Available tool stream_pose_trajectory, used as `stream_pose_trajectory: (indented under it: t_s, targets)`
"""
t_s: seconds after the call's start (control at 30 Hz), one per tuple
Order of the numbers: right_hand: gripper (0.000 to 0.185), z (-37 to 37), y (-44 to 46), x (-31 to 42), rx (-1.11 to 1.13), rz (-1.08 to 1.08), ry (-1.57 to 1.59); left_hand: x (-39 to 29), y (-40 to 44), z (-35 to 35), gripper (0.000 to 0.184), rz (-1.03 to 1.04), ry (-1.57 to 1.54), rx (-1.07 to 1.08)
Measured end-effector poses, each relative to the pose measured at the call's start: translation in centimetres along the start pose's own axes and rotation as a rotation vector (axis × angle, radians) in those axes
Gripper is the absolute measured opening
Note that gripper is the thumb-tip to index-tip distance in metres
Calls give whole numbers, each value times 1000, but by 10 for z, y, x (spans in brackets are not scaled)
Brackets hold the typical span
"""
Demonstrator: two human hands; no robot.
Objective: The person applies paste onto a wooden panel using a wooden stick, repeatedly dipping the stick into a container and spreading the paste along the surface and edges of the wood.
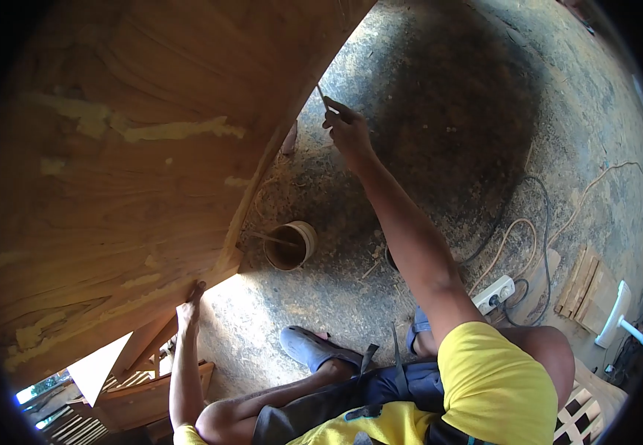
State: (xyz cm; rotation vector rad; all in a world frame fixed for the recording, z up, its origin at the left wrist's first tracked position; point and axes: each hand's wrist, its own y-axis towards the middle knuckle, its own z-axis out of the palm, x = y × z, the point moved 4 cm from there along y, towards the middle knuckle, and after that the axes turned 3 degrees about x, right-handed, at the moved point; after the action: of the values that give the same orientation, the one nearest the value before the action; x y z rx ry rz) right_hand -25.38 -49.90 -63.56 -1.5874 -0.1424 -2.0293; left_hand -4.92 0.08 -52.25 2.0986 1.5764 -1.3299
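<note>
A large wooden panel (151, 185) with pale filler-like patches fills the left side of the head view. My left hand (190, 305) grips its lower edge near the corner, with fingertips over the rim. Further up, my right hand (349, 132) pinches a thin, stick-like tool (324, 99). The tool's far end is at the panel's right edge; whether it touches the wood I cannot tell. Below that edge, a bucket (306, 241) stands on the floor with a stick (273, 239) leaning in it.
A white power strip (493, 295) with a plug lies to the right, and cables (536, 230) loop across the dusty floor (440, 67). Wooden boards (587, 285) lie near a white-and-blue object (618, 315). My shoe (314, 347) rests below the bucket.
</note>
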Motion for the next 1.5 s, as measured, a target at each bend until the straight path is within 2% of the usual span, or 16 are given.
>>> stream_pose_trajectory:
  t_s: [0.13, 0.2, 0.27, 0.37, 0.47, 0.6, 0.7, 0.77, 0.9, 1.0, 1.07, 1.13, 1.27, 1.37, 1.5]
  targets:
    - [40, 7, 18, 20, -12, -136, -26, 13, 5, -9, 63, 16, 50, -47]
    - [41, 12, 14, 23, 22, -26, -65, 17, 9, -8, 69, -26, 57, 84]
    - [41, 11, 4, 35, 65, 29, -13, 12, 9, -7, 65, 11, 51, 78]
    - [40, 16, -8, 60, 16, -141, 88, 5, 6, -2, 57, 40, 34, 76]
    - [41, 26, -8, 73, -9, -202, 86, 4, 4, -2, 48, 60, -9, 31]
    - [42, 35, 8, 78, -40, -255, 15, -4, 2, -1, 46, 129, 0, 19]
    - [39, 39, 14, 80, -47, -287, 10, -2, 1, -3, 45, 64, 87, 8]
    - [38, 36, 10, 83, -50, -292, -156, 4, 5, -2, 44, 79, 50, 6]
    - [37, 29, 14, 81, -84, -330, -36, 13, 11, -2, 43, 115, -34, 10]
    - [35, 39, 20, 71, -61, -343, -157, 17, 16, -8, 41, 160, 35, 14]
    - [37, 37, 11, 78, -20, -335, -147, 24, 22, -7, 40, 155, 99, 88]
    - [38, 31, 4, 87, 59, -136, 67, 20, 24, -8, 38, 190, 120, 76]
    - [39, 31, 5, 99, 27, -192, 48, -2, 6, -3, 38, 106, 128, 60]
    - [39, 29, -16, 113, 158, -113, 108, -4, 5, -3, 39, 89, 107, 38]
    - [40, 27, -41, 95, 153, -226, 132, 6, 11, -7, 45, 77, 127, 82]
